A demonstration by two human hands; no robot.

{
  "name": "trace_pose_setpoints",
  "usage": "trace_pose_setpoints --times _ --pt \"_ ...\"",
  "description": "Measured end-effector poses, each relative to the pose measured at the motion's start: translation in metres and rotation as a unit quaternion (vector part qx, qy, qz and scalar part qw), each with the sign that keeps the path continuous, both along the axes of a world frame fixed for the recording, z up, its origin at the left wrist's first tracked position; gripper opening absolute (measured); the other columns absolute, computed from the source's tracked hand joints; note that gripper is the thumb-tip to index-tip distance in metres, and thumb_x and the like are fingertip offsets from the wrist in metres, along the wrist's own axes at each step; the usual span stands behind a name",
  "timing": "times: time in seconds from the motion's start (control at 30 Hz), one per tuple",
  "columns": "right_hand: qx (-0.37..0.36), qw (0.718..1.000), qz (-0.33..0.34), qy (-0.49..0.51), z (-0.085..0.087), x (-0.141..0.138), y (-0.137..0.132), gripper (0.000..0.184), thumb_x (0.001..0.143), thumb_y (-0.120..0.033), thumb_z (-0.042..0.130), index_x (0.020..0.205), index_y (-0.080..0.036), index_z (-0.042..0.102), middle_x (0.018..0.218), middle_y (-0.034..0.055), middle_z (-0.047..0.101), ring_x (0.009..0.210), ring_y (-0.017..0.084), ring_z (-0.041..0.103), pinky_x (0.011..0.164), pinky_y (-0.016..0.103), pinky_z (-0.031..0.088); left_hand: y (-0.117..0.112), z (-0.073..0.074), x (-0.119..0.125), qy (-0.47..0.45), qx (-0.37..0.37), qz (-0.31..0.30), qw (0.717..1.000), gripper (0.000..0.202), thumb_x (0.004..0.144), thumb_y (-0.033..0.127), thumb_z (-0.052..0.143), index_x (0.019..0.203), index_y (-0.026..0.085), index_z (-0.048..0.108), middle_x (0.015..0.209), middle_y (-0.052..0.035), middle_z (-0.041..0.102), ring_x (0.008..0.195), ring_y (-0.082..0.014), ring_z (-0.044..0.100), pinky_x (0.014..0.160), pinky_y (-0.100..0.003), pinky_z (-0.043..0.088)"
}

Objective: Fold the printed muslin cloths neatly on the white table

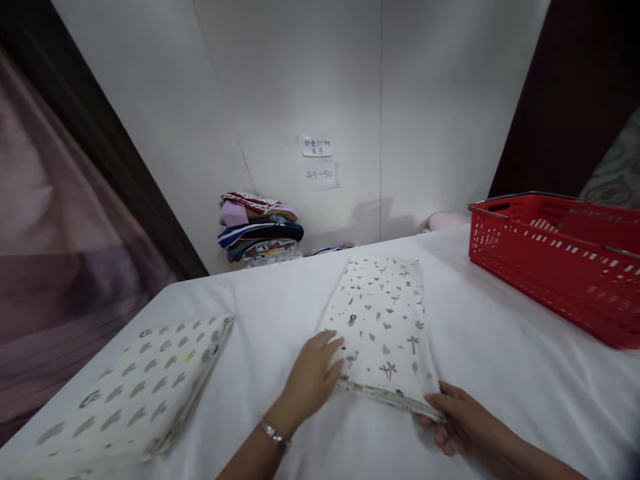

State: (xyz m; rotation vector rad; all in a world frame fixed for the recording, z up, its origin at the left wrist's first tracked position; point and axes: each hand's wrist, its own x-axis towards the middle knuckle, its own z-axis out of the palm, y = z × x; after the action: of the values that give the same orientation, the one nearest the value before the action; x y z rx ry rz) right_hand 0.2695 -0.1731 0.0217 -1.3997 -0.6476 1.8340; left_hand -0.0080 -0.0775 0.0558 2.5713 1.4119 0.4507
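A folded white cloth (381,320) printed with small plants and animals lies flat in the middle of the white-covered surface. Its layered near edge faces me. My left hand (311,375), wearing a metal bracelet (274,433), rests at its near left edge with the fingers apart and the tips touching the fabric. At the near right corner, my right hand (457,419) pinches the layers, thumb on top and fingers beneath. Another folded white cloth (137,390), patterned with grey shapes, lies to the left, apart from both hands.
A red plastic basket (550,267) stands on the white sheet (270,300) at the right. Beyond the far edge is a stack of folded fabrics (261,230) against the wall. Paper labels (320,175) hang above. A pinkish curtain (65,253) borders the left side.
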Motion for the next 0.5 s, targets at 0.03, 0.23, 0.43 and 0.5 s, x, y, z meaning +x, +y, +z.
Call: trace_pose_setpoints --times 0.03,0.23,0.43,0.5 --pt "-0.001 1.0 -0.002 0.0 0.0 0.0 0.0 0.024 0.078 -0.034 0.057 0.09 -0.017 0.045 0.073 0.0027 0.062 0.046 0.008 0.053 0.04 0.019 0.039 -0.002 -0.005 0.012 -0.001 0.008 -0.04 0.999 0.042 0.088 0.033 0.044 0.129 0.028 0.046 0.141 -0.0023 0.04 0.131 -0.0216 0.033 0.109 -0.043 0.028" --pt "-0.002 1.0 0.005 -0.01 -0.013 0.007 -0.006 0.028 0.079 -0.039 0.057 0.091 -0.018 0.043 0.079 0.0057 0.065 0.044 0.009 0.056 0.037 0.019 0.041 -0.003 -0.036 0.03 0.059 -0.028 -0.129 0.989 0.058 0.087 0.055 0.039 0.139 0.031 0.031 0.149 -0.0029 0.023 0.138 -0.0246 0.017 0.112 -0.048 0.019" --pt "-0.003 0.999 0.032 -0.032 -0.019 0.012 -0.006 0.028 0.079 -0.042 0.054 0.086 -0.017 0.045 0.066 0.0031 0.064 0.04 0.01 0.055 0.032 0.017 0.039 0.001 -0.02 0.034 0.075 -0.085 -0.126 0.985 0.061 0.088 0.06 0.031 0.14 0.029 0.029 0.151 -0.0049 0.017 0.138 -0.0255 0.013 0.111 -0.051 0.017" --pt "-0.005 0.999 0.031 -0.035 -0.018 0.011 -0.004 0.028 0.08 -0.042 0.054 0.087 -0.016 0.046 0.067 0.0032 0.065 0.04 0.01 0.055 0.031 0.017 0.039 -0.003 -0.013 0.049 0.061 -0.07 -0.131 0.987 0.063 0.087 0.062 0.031 0.14 0.029 0.028 0.151 -0.0043 0.014 0.139 -0.0259 0.011 0.111 -0.053 0.014"
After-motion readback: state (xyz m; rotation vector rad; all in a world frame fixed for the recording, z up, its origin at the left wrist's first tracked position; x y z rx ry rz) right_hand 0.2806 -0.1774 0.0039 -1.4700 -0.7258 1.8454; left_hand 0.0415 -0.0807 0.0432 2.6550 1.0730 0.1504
